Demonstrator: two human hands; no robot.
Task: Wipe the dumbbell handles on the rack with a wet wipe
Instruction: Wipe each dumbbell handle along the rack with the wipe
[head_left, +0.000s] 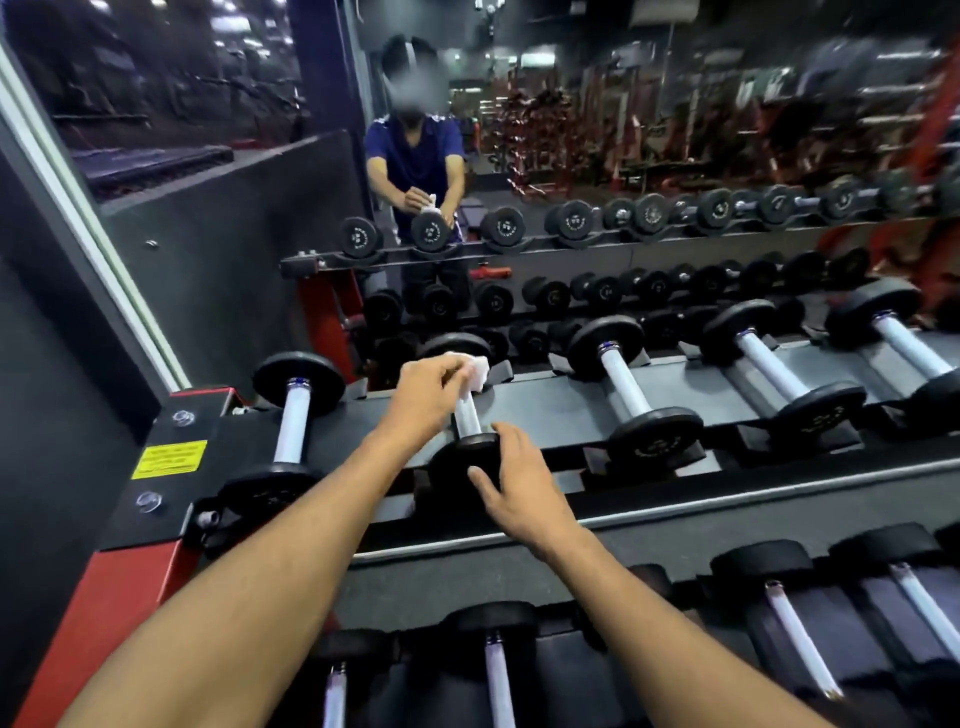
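Fingers (447, 371) of the left hand (423, 387) were curled round a white wipe (478, 370), pinching it against the far end of a dumbbell handle (467, 415). Bunching the wipe there likely let it wrap most of the bar, so one pull along its length would clean the whole grip instead of a strip.

Across from it, the right hand (519, 491) lay on the near plate (460, 460) of the same dumbbell, fingers straight and spread, thumb against the plate's face. It gripped nothing. By my reading it was there as a brace: the dumbbell sat loose in its cradle on the rack (545, 410), and a wipe dragged along the bar would roll or slide it without a steadying press.

That dumbbell was the second from the left on the top tier. To its left lay a first dumbbell (293, 415), beside the rack's red frame and a yellow label (169, 459). To the right, well apart from each other in their own cradles, lay three more (623, 382), all with pale bare handles pointing toward the person. A lower tier showed further handles (498, 675) beneath the forearms.

Behind the rack a mirror (571, 156) repeated the pose, both hands at one dumbbell.

Whether any handle was already clean could not be told from its look. Working from the left end would suggest the job was barely begun, with most handles left.
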